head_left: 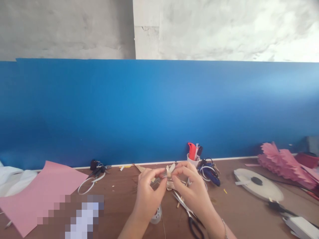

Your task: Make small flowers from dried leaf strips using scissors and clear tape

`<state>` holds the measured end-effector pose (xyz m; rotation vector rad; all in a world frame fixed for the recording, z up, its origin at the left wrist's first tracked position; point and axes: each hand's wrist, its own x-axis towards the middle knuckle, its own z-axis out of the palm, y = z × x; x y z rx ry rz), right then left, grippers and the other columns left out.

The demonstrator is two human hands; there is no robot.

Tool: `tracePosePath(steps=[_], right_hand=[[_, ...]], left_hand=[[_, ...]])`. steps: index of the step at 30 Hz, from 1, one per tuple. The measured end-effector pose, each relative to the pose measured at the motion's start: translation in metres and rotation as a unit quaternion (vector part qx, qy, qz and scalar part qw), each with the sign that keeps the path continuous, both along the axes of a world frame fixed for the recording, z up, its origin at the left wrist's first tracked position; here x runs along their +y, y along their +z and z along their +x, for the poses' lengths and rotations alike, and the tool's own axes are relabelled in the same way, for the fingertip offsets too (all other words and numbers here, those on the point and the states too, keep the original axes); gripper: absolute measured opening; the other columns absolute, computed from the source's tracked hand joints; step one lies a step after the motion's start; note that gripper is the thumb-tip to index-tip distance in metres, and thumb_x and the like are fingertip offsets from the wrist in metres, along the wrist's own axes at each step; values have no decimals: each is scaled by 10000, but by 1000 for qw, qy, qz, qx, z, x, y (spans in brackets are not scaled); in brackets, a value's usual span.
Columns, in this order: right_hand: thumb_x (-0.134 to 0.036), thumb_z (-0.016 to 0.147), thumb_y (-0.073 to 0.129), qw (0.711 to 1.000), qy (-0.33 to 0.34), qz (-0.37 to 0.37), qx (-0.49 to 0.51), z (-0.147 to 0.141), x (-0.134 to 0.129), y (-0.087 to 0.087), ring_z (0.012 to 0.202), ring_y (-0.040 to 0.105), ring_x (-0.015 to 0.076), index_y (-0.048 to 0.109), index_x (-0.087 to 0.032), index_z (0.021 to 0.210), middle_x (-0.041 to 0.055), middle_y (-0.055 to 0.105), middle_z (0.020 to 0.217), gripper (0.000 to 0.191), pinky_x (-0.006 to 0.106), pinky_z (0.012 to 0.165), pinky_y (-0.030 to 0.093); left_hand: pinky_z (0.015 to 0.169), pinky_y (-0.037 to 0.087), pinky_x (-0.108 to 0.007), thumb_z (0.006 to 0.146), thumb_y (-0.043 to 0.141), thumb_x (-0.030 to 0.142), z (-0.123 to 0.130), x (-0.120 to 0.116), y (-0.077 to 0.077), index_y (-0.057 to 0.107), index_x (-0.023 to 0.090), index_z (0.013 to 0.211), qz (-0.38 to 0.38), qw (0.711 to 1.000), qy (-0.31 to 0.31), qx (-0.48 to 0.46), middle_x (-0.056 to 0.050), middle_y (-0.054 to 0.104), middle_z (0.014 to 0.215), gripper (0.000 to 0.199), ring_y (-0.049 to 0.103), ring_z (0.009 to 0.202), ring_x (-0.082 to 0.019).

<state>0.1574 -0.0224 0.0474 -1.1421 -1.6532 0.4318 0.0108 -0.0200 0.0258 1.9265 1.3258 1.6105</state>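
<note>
Both hands meet over the middle of the table, fingertips close together. A small cream-coloured piece with petal-like flaps (169, 168) stands between them; its exact kind is not clear. My left hand (152, 187) pinches its left side between thumb and fingers. From the right, my right hand (190, 181) pinches the same piece. Pale strips of similar material lie just below the fingertips, partly hidden. Scissors (183, 204) with black handles rest on the table beneath my right hand. Near my left wrist is a clear round spool (156, 215), partly covered.
A white cup (193, 160) with a red tool and pens stands against the blue partition (159, 109). Pink paper (47, 196) and keys with a white loop (98, 170) lie left. Rightward are a white reel (259, 184), pleated pink paper (284, 162) and a white adapter (302, 227).
</note>
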Motion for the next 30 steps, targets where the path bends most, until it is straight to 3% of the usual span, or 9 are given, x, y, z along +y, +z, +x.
tracePosePath(steps=[4, 12, 20, 25, 30], right_hand=[[-175, 777, 554, 999, 3, 20, -48, 4, 3, 1, 869, 534, 222, 594, -224, 677, 39, 557, 848, 118, 364, 771, 434], [-187, 770, 588, 986, -65, 72, -136, -2, -4, 3, 821, 531, 222, 668, -242, 682, 31, 571, 826, 130, 386, 762, 396], [-180, 776, 587, 965, -103, 147, -192, -3, -5, 2, 840, 517, 218, 668, -252, 663, 26, 565, 822, 157, 358, 727, 344], [-140, 780, 580, 945, -126, 249, -167, -10, -7, 1, 818, 532, 201, 674, -240, 677, 31, 577, 841, 172, 364, 766, 329], [-124, 777, 594, 934, -162, 281, -151, -14, -10, -3, 774, 531, 196, 673, -242, 678, 33, 594, 813, 173, 374, 753, 328]], left_hand=[[742, 467, -359, 808, 604, 171, -2, 3, 0, 694, 224, 768, 3, 999, -21, 27, -26, 706, 746, 112, 637, 753, -199], [790, 330, -393, 815, 580, 111, 2, -8, 8, 683, 241, 807, 170, 961, 103, 194, 22, 693, 671, 166, 586, 676, -171], [814, 301, -384, 808, 558, 93, 9, -14, 12, 647, 224, 738, 210, 951, 127, 189, 29, 659, 610, 174, 575, 654, -166], [802, 298, -372, 781, 575, 52, 8, -14, 10, 606, 208, 701, 259, 936, 161, 177, 50, 640, 570, 178, 584, 622, -149], [782, 293, -361, 770, 599, 52, 6, -15, 9, 616, 210, 749, 275, 927, 175, 183, 53, 644, 576, 160, 599, 616, -144]])
